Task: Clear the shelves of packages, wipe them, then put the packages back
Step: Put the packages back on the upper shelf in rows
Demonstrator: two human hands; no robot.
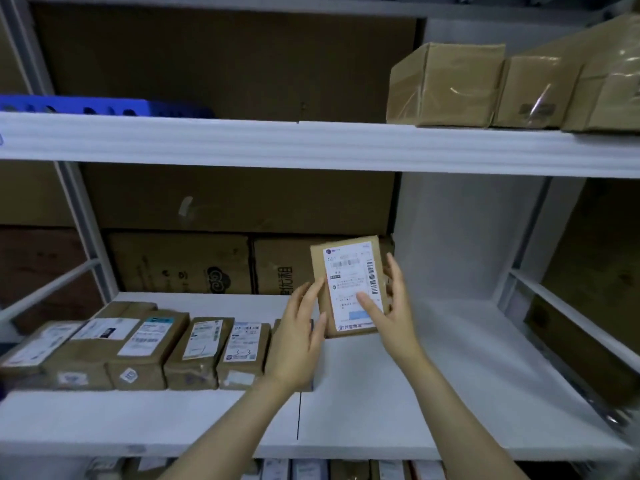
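Loosely pinching the package (349,282) in the right hand (391,306), left hand (298,337) flat-fingered against its edge, at the middle shelf (450,393), right of the row (145,348) — might slip, given so light a hold.

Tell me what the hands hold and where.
A labelled package: the right hand grips its right edge, thumb across the label; the left hand touches its left edge with its fingers.

Dim, bluish, soft; edges warped.
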